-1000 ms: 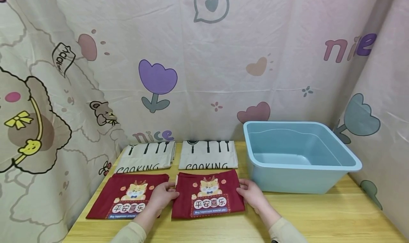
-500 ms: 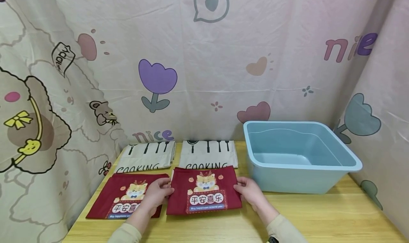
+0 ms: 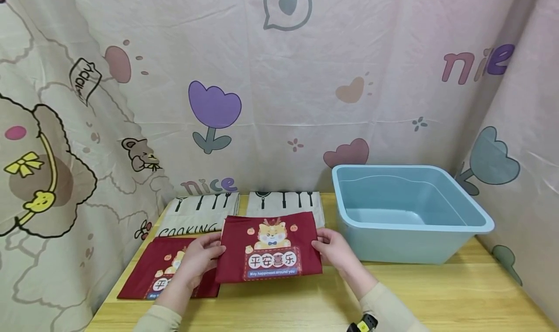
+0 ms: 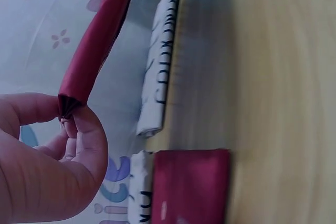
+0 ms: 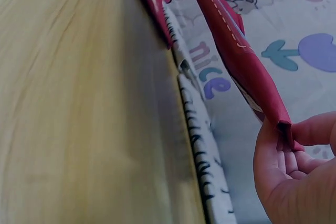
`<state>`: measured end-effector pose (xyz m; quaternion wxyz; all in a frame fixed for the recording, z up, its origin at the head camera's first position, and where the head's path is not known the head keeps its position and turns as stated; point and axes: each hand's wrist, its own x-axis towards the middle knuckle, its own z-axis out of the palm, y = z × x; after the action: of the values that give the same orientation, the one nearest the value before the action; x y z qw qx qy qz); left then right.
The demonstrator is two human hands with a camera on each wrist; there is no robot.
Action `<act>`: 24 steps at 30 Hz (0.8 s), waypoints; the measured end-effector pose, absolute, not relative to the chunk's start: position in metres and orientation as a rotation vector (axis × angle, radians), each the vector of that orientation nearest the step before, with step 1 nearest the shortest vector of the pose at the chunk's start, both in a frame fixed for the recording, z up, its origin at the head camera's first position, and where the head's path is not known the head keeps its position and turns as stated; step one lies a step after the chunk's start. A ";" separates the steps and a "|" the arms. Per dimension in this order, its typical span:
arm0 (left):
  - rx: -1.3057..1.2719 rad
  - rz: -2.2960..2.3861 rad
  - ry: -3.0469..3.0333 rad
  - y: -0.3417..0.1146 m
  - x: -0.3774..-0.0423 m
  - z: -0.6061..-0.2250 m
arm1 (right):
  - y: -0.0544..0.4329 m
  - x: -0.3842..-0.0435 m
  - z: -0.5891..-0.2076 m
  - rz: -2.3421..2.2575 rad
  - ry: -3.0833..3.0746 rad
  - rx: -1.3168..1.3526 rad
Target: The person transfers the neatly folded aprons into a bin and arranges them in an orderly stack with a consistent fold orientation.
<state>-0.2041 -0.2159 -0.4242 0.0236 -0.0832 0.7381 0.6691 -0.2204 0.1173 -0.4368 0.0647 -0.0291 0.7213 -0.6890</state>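
A folded dark red cloth (image 3: 271,249), printed with a cartoon dog and lettering, is held up off the table between both hands. My left hand (image 3: 198,259) pinches its left edge between thumb and fingers, as the left wrist view shows at the folded corner (image 4: 79,85). On the opposite edge, my right hand (image 3: 336,248) pinches the cloth the same way; in the right wrist view the thumb presses its end (image 5: 273,103). A second folded red cloth (image 3: 139,271) lies on the table at the left, partly hidden behind my left hand and forearm.
Two folded white cloths with black utensil prints, a left one (image 3: 192,215) and a right one (image 3: 284,203), lie along the back of the wooden table (image 3: 428,298). A light blue plastic tub (image 3: 406,242) stands at the right. Printed curtains (image 3: 279,79) hang behind.
Both hands have raised the red cloth off the table and shifted it slightly left and back. It now covers the lower part of the right white cloth. The tub has not moved.
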 end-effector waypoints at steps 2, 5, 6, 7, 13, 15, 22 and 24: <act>-0.248 2.071 2.291 -0.219 -0.204 -0.419 | 0.114 -0.221 -0.431 -2.093 2.174 -0.102; -0.237 2.099 2.279 -0.225 -0.204 -0.411 | 0.108 -0.223 -0.422 -2.116 2.165 -0.120; -0.241 2.109 2.272 -0.227 -0.205 -0.409 | 0.107 -0.223 -0.419 -2.125 2.159 -0.122; -0.240 2.118 2.266 -0.228 -0.205 -0.407 | 0.106 -0.224 -0.416 -2.135 2.153 -0.125; -0.235 2.142 2.270 -0.234 -0.207 -0.396 | 0.101 -0.224 -0.393 -2.166 2.154 -0.163; -0.198 2.157 2.274 -0.235 -0.207 -0.391 | 0.101 -0.224 -0.386 -2.166 2.165 -0.191; -0.094 2.210 2.257 -0.229 -0.209 -0.374 | 0.111 -0.225 -0.360 -2.152 2.198 -0.278; -0.069 2.231 2.244 -0.226 -0.210 -0.369 | 0.116 -0.225 -0.355 -2.149 2.206 -0.298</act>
<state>-0.2100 -0.2257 -0.3691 -0.0115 -0.0219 0.7089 0.7049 -0.2252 0.1163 -0.3546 0.0238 -0.0963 0.7128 -0.6943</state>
